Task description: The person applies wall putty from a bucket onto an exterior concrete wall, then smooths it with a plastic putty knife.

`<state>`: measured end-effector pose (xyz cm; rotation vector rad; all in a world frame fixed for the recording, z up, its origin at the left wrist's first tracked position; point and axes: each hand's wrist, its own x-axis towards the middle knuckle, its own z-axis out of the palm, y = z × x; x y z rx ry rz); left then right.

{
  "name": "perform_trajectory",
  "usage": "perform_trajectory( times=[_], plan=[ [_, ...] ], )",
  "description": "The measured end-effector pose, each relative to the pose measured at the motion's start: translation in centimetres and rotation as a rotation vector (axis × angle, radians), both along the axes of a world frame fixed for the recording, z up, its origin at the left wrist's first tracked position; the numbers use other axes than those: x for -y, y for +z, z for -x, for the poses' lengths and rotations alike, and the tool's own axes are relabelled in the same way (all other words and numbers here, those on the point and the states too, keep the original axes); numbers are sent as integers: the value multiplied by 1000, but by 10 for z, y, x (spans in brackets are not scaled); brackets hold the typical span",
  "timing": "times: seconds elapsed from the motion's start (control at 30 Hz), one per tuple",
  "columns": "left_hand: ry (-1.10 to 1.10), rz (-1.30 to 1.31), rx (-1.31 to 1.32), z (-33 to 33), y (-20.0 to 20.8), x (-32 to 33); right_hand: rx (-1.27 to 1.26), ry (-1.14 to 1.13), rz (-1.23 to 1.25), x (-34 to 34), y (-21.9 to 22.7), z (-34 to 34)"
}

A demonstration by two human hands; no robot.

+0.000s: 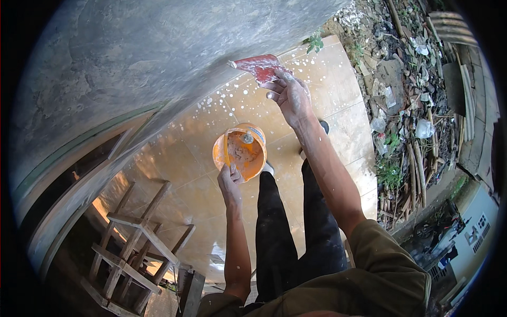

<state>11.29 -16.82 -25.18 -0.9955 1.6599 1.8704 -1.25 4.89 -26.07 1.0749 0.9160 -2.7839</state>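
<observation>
My left hand [230,183] is closed on the handle of an orange bucket [218,150], at the bucket's near left rim. Inside the bucket sits a pale pinkish paste [244,154], with a small whitish, rounded thing near the far wall. Whether the bucket rests on the floor or hangs from my hand I cannot tell. Farther off and to the right, my right hand [291,98] grips a red putty spreader [260,66] smeared with white. The spreader's left tip is close to the grey wall [158,47]; contact between them is unclear.
White splatters dot the tan tiled floor [338,79] along the wall. A wooden trestle frame [134,227] stands at the lower left, near a window-like opening [68,185] in the wall. Past the floor's right edge lie sticks, leaves and plastic litter [406,105].
</observation>
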Motion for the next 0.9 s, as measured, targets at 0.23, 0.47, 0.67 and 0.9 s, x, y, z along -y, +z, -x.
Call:
perform_trajectory(
  times=[0.23, 0.47, 0.67, 0.9],
  plan=[
    [-1, -1, -33, -1, 0, 4, -2, 49, 38, 27, 1, 8],
    [-6, -30, -19, -4, 2, 10, -26, -129, -112, 0, -9, 15],
    [-30, -7, 5, -8, -4, 14, -24, -196, -198, -35, -5, 7],
    [76, -15, 68, -8, -9, 15, -56, -114, -288, -47, -4, 17]
  ],
)
